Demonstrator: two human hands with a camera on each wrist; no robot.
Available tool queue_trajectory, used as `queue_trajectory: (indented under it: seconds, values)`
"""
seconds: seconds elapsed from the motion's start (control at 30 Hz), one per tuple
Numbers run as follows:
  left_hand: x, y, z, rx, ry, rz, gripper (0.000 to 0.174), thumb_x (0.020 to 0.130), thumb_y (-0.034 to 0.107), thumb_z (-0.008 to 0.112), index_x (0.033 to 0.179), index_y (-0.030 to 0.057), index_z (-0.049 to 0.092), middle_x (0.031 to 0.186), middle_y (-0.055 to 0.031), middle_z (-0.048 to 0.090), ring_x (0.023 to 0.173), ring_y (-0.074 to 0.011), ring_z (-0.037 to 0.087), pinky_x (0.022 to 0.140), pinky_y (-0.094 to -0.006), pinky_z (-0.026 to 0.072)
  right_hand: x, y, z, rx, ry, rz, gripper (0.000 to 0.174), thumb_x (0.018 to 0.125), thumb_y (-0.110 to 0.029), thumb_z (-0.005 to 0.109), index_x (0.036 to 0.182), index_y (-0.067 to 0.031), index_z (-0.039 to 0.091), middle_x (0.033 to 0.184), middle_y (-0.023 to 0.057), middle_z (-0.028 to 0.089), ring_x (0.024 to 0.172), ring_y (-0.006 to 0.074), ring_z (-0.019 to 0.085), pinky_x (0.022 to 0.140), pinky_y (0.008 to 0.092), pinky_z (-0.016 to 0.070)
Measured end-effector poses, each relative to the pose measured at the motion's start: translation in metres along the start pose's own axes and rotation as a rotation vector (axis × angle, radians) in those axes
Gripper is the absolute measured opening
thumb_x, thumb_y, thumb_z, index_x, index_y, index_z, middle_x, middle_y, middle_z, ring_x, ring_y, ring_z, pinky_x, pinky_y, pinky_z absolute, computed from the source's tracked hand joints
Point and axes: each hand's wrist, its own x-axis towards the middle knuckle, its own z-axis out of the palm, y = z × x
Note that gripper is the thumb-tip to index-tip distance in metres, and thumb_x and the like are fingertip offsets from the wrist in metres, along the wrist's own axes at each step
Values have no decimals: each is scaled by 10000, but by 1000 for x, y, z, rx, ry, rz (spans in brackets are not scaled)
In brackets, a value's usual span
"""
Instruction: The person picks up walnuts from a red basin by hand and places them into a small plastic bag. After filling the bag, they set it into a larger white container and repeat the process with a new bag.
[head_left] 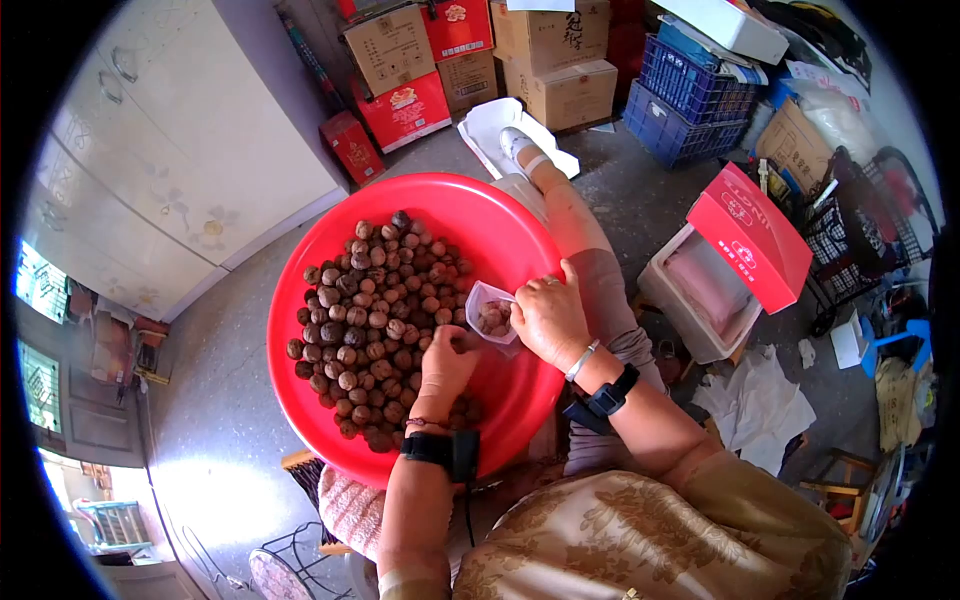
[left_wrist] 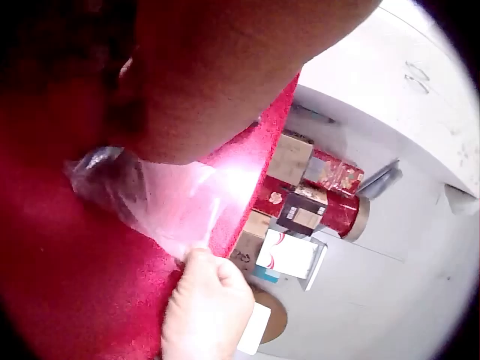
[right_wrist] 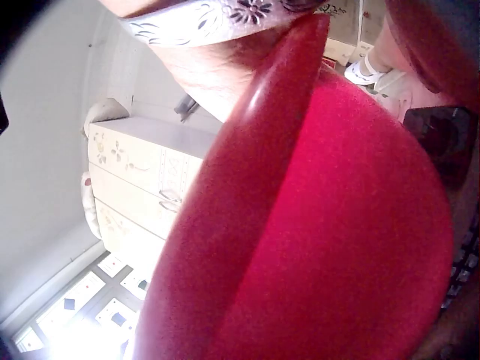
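Pinching the rim of a clear bag (head_left: 493, 318) near the frame's centre, the right hand (head_left: 548, 320) has its grip clamped on the plastic. It holds the mouth open toward the left, where walnuts (head_left: 370, 310) are heaped in the red basin (head_left: 500, 230). A few nuts lie inside the bag. The left hand (head_left: 445, 362) sits just below and left of that mouth, fingers curled down at the heap's right edge. Whether its grip encloses a nut cannot be told. The left hand is the nearer to the heap. The left wrist view shows right-hand fingers (left_wrist: 206, 300) pinching the bag's edge.
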Motion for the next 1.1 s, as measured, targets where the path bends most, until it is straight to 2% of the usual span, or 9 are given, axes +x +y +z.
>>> queue_trajectory:
  seconds: [0.07, 0.2, 0.33, 0.43, 0.63, 0.9, 1.0, 1.07, 1.1]
  values:
    - [-1, 5, -4, -225, 167, -22, 397, 815, 67, 772, 1177, 33, 611, 935, -81, 712, 813, -202, 697, 782, -324, 579, 0, 0, 0, -6, 1, -4, 169, 868, -203, 661, 746, -91, 695, 781, 93, 695, 865, 288, 694, 1144, 593, 338]
    - [-1, 34, -20, -620, 278, -118, 361, 871, 38, 746, 1196, 35, 591, 943, -52, 702, 772, -127, 667, 668, -264, 542, -1, 1, 1, -11, 6, -14, 161, 865, -196, 659, 749, -88, 691, 781, 94, 692, 869, 288, 694, 1144, 596, 338]
    - [-5, 49, -27, -764, 287, -89, 370, 912, 49, 749, 1241, 70, 580, 990, -20, 697, 803, -54, 643, 598, -198, 459, -1, 1, 1, -11, -2, -13, 155, 859, -189, 659, 745, -88, 689, 785, 98, 693, 876, 292, 693, 1143, 598, 338]
    - [-6, 54, -25, -756, 273, 4, 289, 967, 58, 704, 1232, 49, 588, 991, -31, 714, 845, -100, 657, 680, -230, 487, 0, 1, 2, -7, -6, -18, 147, 854, -184, 661, 750, -85, 692, 793, 104, 696, 888, 298, 694, 1146, 596, 331]
    - [-10, 65, -17, -875, 97, 138, 356, 979, 21, 697, 1315, 65, 587, 1100, -11, 693, 976, -98, 630, 781, -251, 533, -1, 2, 2, 9, -19, -22, 139, 848, -185, 674, 768, -76, 703, 810, 112, 704, 917, 318, 693, 1148, 590, 322]
    - [-10, 65, -18, -821, 129, 127, 342, 962, -9, 713, 1290, 51, 639, 1143, 1, 679, 997, -102, 622, 943, -263, 515, 0, 0, 0, -27, -69, -3, 168, 883, -213, 682, 792, -76, 716, 838, 106, 714, 949, 307, 696, 1155, 579, 316]
    - [-5, 51, -14, -658, 128, 167, 344, 950, 1, 730, 1280, 46, 645, 1197, -10, 658, 1024, -113, 617, 965, -269, 509, 1, 0, -1, -30, -80, -1, 173, 884, -216, 682, 790, -74, 717, 839, 103, 715, 944, 301, 695, 1155, 580, 318]
    - [-3, 46, -14, -238, 196, 236, 417, 911, 25, 775, 1306, 40, 644, 1244, -43, 621, 1053, -127, 609, 946, -262, 508, 2, 0, -3, -30, -81, -6, 176, 884, -217, 683, 789, -73, 718, 837, 102, 714, 939, 298, 694, 1154, 581, 320]
    - [-5, 50, -15, -239, 198, 234, 417, 911, 25, 775, 1306, 40, 644, 1244, -43, 621, 1053, -127, 609, 946, -262, 508, 2, -1, -3, -30, -82, -10, 178, 884, -218, 683, 788, -72, 718, 834, 101, 714, 935, 295, 693, 1153, 583, 322]
